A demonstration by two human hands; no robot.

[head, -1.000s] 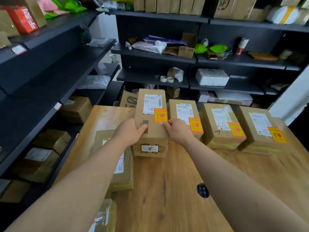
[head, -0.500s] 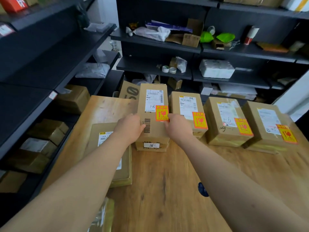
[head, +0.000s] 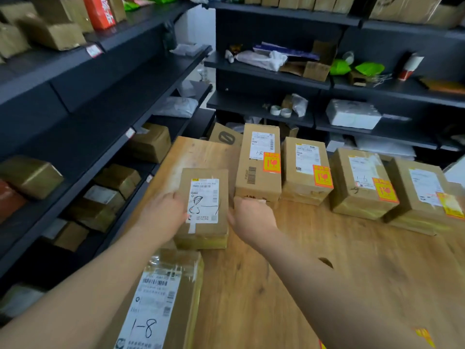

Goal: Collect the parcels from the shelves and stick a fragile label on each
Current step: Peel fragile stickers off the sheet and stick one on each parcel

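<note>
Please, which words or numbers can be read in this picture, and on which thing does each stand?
"1-8": handwritten, label of the tall box.
"1-8": handwritten, label of the nearest parcel.
"1-6": handwritten, label of the third box in the row.
All printed text, also on the orange stickers and the red carton: too blurred to read.

Right of the middle parcel (head: pixel 203 210), the right hand (head: pixel 251 219) hides its own fingers. The nearer parcel (head: pixel 161 298) runs off the bottom edge.
</note>
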